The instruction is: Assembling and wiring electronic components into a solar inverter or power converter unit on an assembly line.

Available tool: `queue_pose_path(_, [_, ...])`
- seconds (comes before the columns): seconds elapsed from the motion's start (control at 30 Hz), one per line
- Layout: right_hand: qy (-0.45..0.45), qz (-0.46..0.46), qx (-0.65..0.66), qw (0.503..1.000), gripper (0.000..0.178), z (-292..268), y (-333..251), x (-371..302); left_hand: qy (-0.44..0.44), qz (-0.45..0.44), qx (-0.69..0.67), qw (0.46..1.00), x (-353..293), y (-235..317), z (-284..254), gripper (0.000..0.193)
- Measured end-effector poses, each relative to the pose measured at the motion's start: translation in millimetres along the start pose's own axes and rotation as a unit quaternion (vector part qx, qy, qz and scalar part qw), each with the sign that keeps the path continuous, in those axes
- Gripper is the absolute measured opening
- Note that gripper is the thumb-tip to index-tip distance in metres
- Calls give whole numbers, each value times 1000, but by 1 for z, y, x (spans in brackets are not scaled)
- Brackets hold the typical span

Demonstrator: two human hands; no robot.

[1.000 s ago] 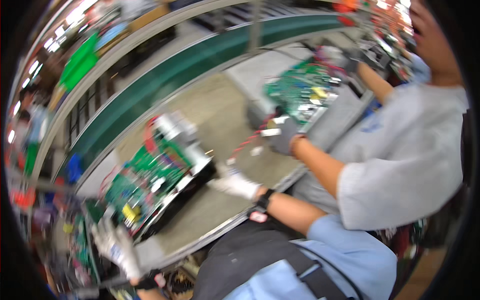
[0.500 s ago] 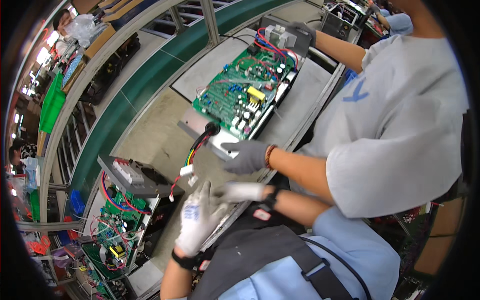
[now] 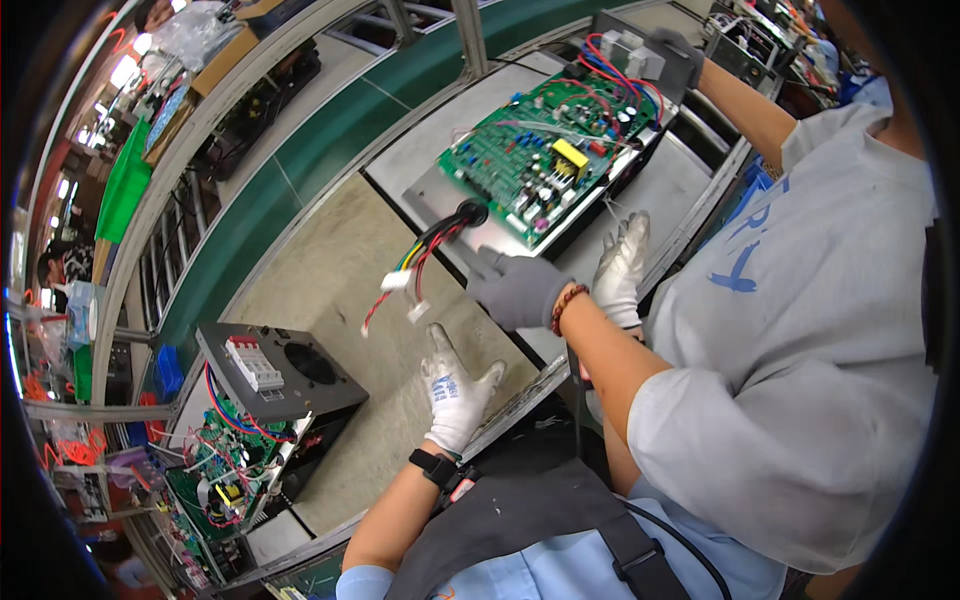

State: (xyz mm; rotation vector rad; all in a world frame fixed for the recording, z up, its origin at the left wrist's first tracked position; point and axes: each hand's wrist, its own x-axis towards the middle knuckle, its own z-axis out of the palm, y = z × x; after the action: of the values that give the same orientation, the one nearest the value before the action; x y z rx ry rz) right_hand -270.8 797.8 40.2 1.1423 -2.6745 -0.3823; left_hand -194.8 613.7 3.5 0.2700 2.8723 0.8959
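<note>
My left hand (image 3: pixel 457 400), in a white glove, is open with its fingers spread above the bench. It is just below white plugs (image 3: pixel 397 281) on a bundle of coloured wires, not touching them. The bundle comes through a black grommet in the metal end plate of a unit with a green circuit board (image 3: pixel 540 150). My right hand (image 3: pixel 622 265), also white-gloved, reaches past a co-worker's forearm to the unit's near side. Its fingers are stretched out, and whether they touch the unit I cannot tell. A co-worker's grey-gloved hand (image 3: pixel 520 290) rests at the end plate.
The co-worker's other gloved hand (image 3: pixel 678 55) holds the unit's far end. A second unit with a dark fan panel (image 3: pixel 285 368) stands at the left. Behind the bench curves a green conveyor belt (image 3: pixel 325 140), with a metal rail along it. The co-worker's grey sleeve (image 3: pixel 750 430) crowds the right.
My right hand has left my left hand's side and gone right, past the co-worker's forearm, to the unit's side. My left hand's fingers have spread. The whole view has shifted.
</note>
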Motion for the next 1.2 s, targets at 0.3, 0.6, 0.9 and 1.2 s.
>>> queue_pose_path(0.3, [-238, 374, 221, 868, 53, -38, 39, -22, -67, -1, 138, 988, -28, -68, 8, 91])
queue_pose_path(0.6, [-159, 588, 262, 749, 78, 105, -8, -54, -140, -88, 202, 965, -38, -93, 14, 92])
queue_pose_path(0.9, [-245, 453, 280, 810, 87, 76, 7, -71, -103, -102, 128, 981, -12, -66, 11, 100])
queue_pose_path(1.2, [-300, 341, 274, 848, 91, 82, 20, -75, 133, -123, -467, 865, 103, -64, 86, 25])
